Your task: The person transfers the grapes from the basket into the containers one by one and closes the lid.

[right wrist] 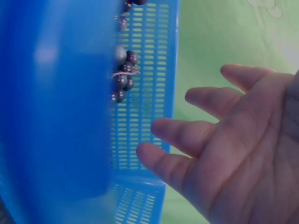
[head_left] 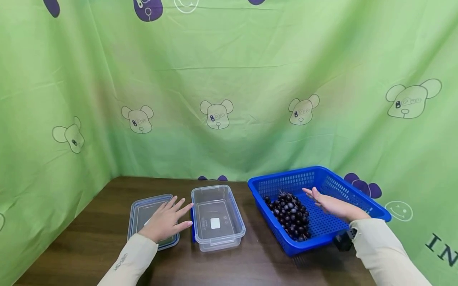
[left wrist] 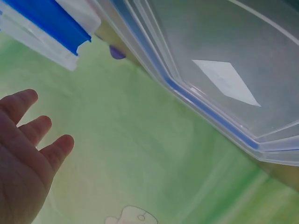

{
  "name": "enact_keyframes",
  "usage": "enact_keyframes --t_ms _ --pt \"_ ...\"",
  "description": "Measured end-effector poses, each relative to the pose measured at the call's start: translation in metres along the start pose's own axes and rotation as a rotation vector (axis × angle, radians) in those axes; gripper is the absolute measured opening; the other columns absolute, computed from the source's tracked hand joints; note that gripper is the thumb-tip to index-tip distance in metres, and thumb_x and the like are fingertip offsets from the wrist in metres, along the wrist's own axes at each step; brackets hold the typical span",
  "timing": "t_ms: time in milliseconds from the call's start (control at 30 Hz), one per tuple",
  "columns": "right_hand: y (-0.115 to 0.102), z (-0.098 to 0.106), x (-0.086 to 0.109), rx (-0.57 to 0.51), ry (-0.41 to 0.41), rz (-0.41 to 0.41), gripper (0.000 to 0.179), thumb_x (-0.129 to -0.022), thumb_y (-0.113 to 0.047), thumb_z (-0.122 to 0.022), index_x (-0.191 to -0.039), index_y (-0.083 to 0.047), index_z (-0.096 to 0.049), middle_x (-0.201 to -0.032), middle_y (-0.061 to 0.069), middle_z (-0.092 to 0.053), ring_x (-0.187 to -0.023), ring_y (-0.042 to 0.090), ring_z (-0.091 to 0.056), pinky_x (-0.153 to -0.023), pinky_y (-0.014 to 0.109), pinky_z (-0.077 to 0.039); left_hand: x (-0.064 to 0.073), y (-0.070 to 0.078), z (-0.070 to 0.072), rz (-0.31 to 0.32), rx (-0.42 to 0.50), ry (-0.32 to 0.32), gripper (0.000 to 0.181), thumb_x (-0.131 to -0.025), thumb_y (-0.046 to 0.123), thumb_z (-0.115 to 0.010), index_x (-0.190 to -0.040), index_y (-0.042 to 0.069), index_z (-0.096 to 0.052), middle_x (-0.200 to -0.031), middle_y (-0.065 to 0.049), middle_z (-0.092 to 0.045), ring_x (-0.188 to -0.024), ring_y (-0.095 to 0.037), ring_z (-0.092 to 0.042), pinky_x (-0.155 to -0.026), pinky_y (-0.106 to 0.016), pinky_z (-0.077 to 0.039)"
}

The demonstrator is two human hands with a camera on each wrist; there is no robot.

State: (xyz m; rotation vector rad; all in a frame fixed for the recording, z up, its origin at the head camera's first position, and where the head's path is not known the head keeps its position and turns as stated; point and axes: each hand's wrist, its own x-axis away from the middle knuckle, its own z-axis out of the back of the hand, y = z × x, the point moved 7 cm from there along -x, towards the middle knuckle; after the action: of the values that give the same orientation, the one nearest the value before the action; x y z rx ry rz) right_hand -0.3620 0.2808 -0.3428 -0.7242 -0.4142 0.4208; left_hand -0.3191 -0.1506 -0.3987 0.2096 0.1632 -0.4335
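Apparently barely begun

Dark grapes [head_left: 291,217] lie heaped in the blue basket [head_left: 325,224]; the clear food container [head_left: 218,208] holds none, its blue-sealed lid [head_left: 138,214] beside it. Left hand [head_left: 165,221] above the lid, right hand [head_left: 335,206] over the basket: fingers wide, grasping nothing. All handling seems left.

Both forearms [head_left: 388,248] reach forward. The left hand [head_left: 166,220] is palm down, fingers spread and thumb out; the right hand [head_left: 332,204] points inward, its fingers extended and slightly parted.
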Motion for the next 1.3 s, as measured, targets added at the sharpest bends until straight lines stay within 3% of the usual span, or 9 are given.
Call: enact_keyframes --t_ms 167,267,400,500,600,800,967,1300 --pt "0.004 0.006 -0.007 -0.073 -0.034 -0.030 0.074 -0.102 -0.050 -0.002 -0.149 0.006 0.002 -0.147 0.041 -0.002 -0.127 0.066 -0.013 -0.097 0.074 -0.022 -0.006 0.000 -0.003 -0.005 -0.007 -0.024 0.062 -0.096 0.055 -0.044 -0.145 0.017 -0.045 -0.147 -0.018 -0.040 -0.139 -0.043 -0.024 -0.109 -0.061 -0.021" --pt "0.008 0.009 -0.011 -0.107 -0.031 -0.089 0.075 -0.103 -0.050 -0.012 -0.149 0.009 -0.002 -0.147 0.041 -0.008 -0.124 0.066 -0.024 -0.094 0.073 -0.028 -0.009 -0.001 -0.003 -0.004 -0.004 -0.027 0.061 -0.096 0.054 -0.045 -0.145 0.017 -0.045 -0.147 -0.018 -0.040 -0.139 -0.043 -0.023 -0.108 -0.061 -0.021" --pt "0.017 0.016 -0.014 -0.166 0.023 -0.221 0.080 -0.101 -0.054 -0.029 -0.147 0.010 -0.014 -0.144 0.038 -0.027 -0.114 0.054 -0.049 -0.086 0.059 -0.047 -0.014 -0.001 -0.003 0.003 0.002 -0.036 0.061 -0.095 0.053 -0.046 -0.144 0.017 -0.046 -0.146 -0.018 -0.041 -0.139 -0.043 -0.023 -0.108 -0.061 -0.021" --pt "0.019 0.021 -0.016 -0.204 0.057 -0.281 0.083 -0.099 -0.056 -0.035 -0.146 0.011 -0.018 -0.140 0.036 -0.038 -0.102 0.039 -0.061 -0.079 0.049 -0.053 -0.017 -0.002 -0.004 0.014 0.017 -0.048 0.061 -0.095 0.053 -0.046 -0.145 0.017 -0.045 -0.147 -0.017 -0.041 -0.140 -0.042 -0.023 -0.109 -0.061 -0.020" --pt "0.019 0.024 -0.019 -0.221 0.055 -0.301 0.084 -0.099 -0.053 -0.041 -0.146 0.012 -0.015 -0.136 0.034 -0.043 -0.098 0.032 -0.064 -0.079 0.047 -0.054 -0.019 -0.004 -0.005 0.030 0.036 -0.060 0.059 -0.096 0.051 -0.046 -0.145 0.017 -0.045 -0.146 -0.014 -0.043 -0.140 -0.040 -0.023 -0.108 -0.062 -0.020" --pt "0.020 0.026 -0.026 -0.245 0.047 -0.302 0.079 -0.097 -0.039 -0.054 -0.146 0.011 -0.018 -0.130 0.031 -0.050 -0.107 0.038 -0.060 -0.083 0.049 -0.053 -0.025 -0.007 -0.010 0.045 0.058 -0.066 0.057 -0.099 0.047 -0.044 -0.145 0.014 -0.044 -0.146 -0.012 -0.043 -0.141 -0.038 -0.023 -0.108 -0.063 -0.021" --pt "0.024 0.026 -0.034 -0.269 0.066 -0.302 0.075 -0.096 -0.033 -0.057 -0.145 0.011 -0.022 -0.123 0.027 -0.055 -0.109 0.040 -0.059 -0.084 0.049 -0.052 -0.028 -0.008 -0.015 0.032 0.023 -0.061 0.057 -0.098 0.047 -0.045 -0.143 0.013 -0.047 -0.145 -0.012 -0.045 -0.139 -0.039 -0.026 -0.106 -0.063 -0.025" --pt "0.032 0.027 -0.038 -0.216 0.111 -0.348 0.083 -0.095 -0.043 -0.053 -0.142 0.017 -0.019 -0.119 0.032 -0.055 -0.107 0.041 -0.059 -0.083 0.049 -0.052 -0.027 -0.006 -0.019 0.038 0.002 -0.058 0.059 -0.095 0.050 -0.049 -0.141 0.014 -0.049 -0.145 -0.010 -0.045 -0.140 -0.039 -0.026 -0.106 -0.063 -0.025"
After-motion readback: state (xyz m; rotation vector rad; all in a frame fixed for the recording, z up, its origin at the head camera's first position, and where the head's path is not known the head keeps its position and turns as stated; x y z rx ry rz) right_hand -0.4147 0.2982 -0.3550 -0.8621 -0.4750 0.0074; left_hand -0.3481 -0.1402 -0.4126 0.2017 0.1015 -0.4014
